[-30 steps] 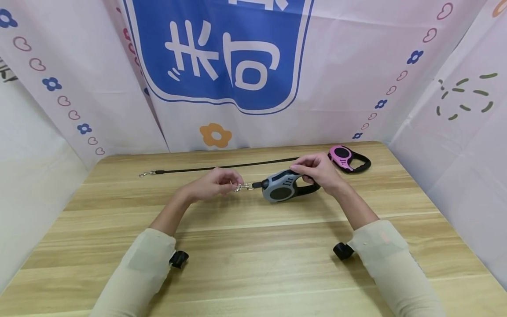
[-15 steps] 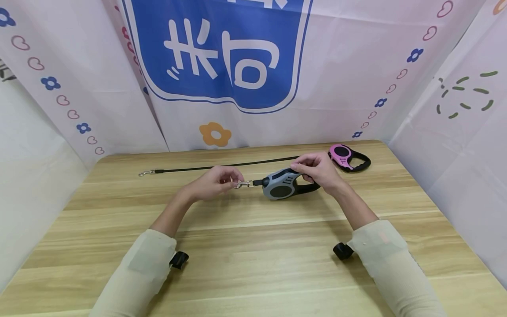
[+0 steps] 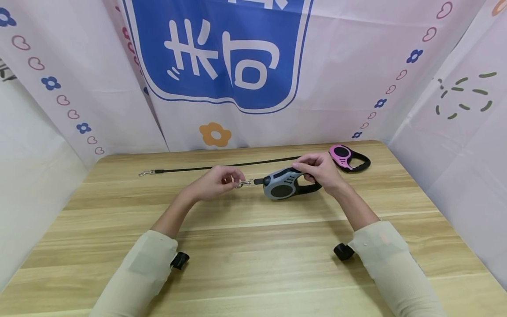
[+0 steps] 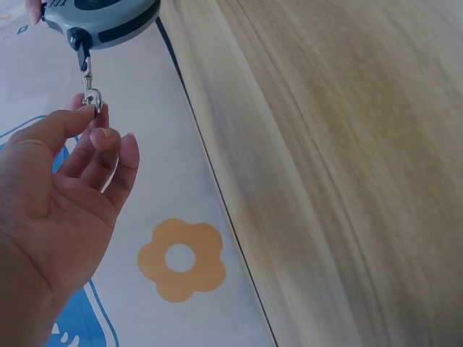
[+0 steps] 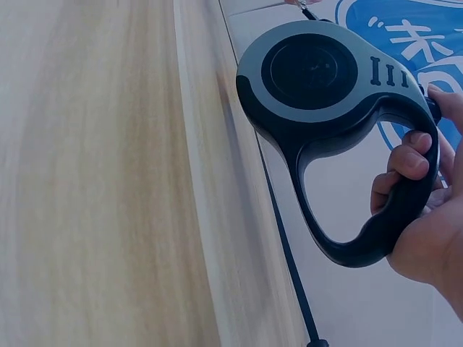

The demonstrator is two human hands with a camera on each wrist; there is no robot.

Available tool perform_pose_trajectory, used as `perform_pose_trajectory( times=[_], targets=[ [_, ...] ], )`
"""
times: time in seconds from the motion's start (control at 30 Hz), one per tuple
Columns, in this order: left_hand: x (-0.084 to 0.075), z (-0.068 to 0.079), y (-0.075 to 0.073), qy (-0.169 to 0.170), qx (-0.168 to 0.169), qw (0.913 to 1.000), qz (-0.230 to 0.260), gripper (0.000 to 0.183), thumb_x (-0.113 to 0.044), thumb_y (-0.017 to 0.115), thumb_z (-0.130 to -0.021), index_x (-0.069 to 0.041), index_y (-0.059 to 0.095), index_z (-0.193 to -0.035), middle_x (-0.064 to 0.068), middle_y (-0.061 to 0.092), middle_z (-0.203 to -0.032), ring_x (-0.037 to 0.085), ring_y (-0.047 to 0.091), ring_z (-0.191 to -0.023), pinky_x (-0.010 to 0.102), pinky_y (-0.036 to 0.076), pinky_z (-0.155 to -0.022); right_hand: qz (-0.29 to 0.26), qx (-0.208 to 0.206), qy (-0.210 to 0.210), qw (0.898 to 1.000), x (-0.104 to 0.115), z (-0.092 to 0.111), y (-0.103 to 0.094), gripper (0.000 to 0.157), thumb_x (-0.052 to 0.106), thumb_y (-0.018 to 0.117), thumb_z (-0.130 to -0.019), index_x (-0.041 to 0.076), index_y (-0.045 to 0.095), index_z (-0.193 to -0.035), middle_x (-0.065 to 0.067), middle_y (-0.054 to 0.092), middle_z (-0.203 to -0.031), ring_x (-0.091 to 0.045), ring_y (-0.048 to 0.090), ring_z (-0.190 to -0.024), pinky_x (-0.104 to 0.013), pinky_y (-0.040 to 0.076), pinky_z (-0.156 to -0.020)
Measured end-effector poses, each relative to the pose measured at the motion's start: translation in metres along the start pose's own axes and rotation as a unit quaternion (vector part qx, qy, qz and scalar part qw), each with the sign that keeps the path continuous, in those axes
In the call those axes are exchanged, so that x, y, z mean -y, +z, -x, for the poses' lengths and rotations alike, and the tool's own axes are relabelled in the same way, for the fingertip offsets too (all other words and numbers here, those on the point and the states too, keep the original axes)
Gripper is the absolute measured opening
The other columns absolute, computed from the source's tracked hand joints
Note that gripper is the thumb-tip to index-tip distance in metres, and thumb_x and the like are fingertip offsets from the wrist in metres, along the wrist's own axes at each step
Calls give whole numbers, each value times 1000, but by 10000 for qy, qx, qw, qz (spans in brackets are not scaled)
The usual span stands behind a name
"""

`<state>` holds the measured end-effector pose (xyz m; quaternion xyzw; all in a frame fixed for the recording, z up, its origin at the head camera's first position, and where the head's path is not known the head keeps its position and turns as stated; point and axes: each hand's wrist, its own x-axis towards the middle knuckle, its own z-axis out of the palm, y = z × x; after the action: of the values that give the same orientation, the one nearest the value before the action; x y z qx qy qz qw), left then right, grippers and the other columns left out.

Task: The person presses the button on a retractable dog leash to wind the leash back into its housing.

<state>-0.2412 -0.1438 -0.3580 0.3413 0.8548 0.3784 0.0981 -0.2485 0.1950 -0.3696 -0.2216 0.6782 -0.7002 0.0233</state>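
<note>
My right hand (image 3: 318, 171) grips the black handle of a grey retractable dog leash (image 3: 280, 185), its fingers wrapped through the loop in the right wrist view, with the thumb by the button on the casing (image 5: 311, 72). Between thumb and fingertips my left hand (image 3: 214, 182) pinches the metal snap hook (image 4: 92, 95) on the leash's end. Only a short black strap (image 3: 258, 181) shows between hook and casing. The leash is held above the table, its casing level with both hands in the head view.
Behind the hands lies a pink retractable leash (image 3: 341, 157) at the table's back right. Its black cord (image 3: 190, 169) stretches left to a metal snap hook (image 3: 147, 173). A printed cloth (image 3: 317, 110) hangs along the back edge of the wooden table (image 3: 253, 264).
Both hands keep their hold on the grey leash, which has shifted very slightly. The pink leash lies as before.
</note>
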Motion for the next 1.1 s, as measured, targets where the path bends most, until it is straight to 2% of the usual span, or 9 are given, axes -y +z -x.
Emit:
perform_pose_trajectory(
  times=[0.23, 0.3, 0.4, 0.53, 0.77, 0.93, 1.1],
  targets=[
    [3, 2, 1, 24, 167, 9997, 203, 18, 2, 62, -100, 1, 67, -117, 14, 68, -98, 37, 64, -85, 29, 53, -72, -118, 7, 27, 9999, 1, 1, 0, 6, 4, 75, -94, 3, 79, -89, 3, 68, -71, -6, 47, -51, -18, 37, -47],
    [5, 2, 2, 11, 219, 9994, 282, 20, 2, 63, -99, 0, 67, -119, 12, 69, -99, 37, 65, -86, 29, 53, -73, -150, 44, 32, 9999, 1, 2, 0, 8, 3, 74, -94, 5, 79, -89, 3, 68, -72, -6, 47, -51, -18, 38, -47],
    [6, 3, 2, 51, 348, 9988, 345, 24, 1, 63, -99, 1, 66, -122, 11, 70, -103, 31, 66, -86, 30, 54, -75, -130, 96, 31, 9999, 2, 3, 1, 20, -2, 69, -95, 13, 80, -87, 3, 68, -72, -6, 47, -51, -18, 38, -47],
    [8, 6, 1, 81, 576, 9973, 455, 31, 0, 62, -99, 4, 62, -130, 14, 71, -112, 29, 68, -88, 33, 57, -78, -54, 218, 68, 9997, 3, 4, 3, 31, -6, 64, -95, 19, 80, -86, 3, 67, -72, -6, 46, -52, -18, 38, -48],
    [8, 13, 0, -152, 704, 9952, 666, 39, 2, 61, -101, 8, 55, -139, 25, 67, -124, 41, 70, -94, 47, 59, -83, -21, 285, 67, 9996, -1, 7, 7, 31, -7, 64, -94, 20, 80, -87, 3, 69, -73, -6, 47, -52, -18, 39, -48],
    [11, 17, -4, -104, 613, 9965, 568, 38, 0, 61, -102, 9, 55, -139, 29, 66, -125, 40, 70, -100, 43, 58, -88, -51, 230, -46, 9997, -4, 7, 8, 31, -7, 64, -94, 19, 80, -87, 3, 69, -71, -6, 47, -52, -18, 38, -48],
    [18, 23, -7, -33, 544, 9972, 514, 37, -1, 61, -103, 10, 55, -137, 29, 67, -122, 37, 70, -94, 39, 58, -85, -38, 233, -104, 9997, -5, 7, 8, 28, -6, 65, -94, 17, 80, -87, 2, 68, -71, -7, 47, -52, -18, 39, -48]
  ],
)
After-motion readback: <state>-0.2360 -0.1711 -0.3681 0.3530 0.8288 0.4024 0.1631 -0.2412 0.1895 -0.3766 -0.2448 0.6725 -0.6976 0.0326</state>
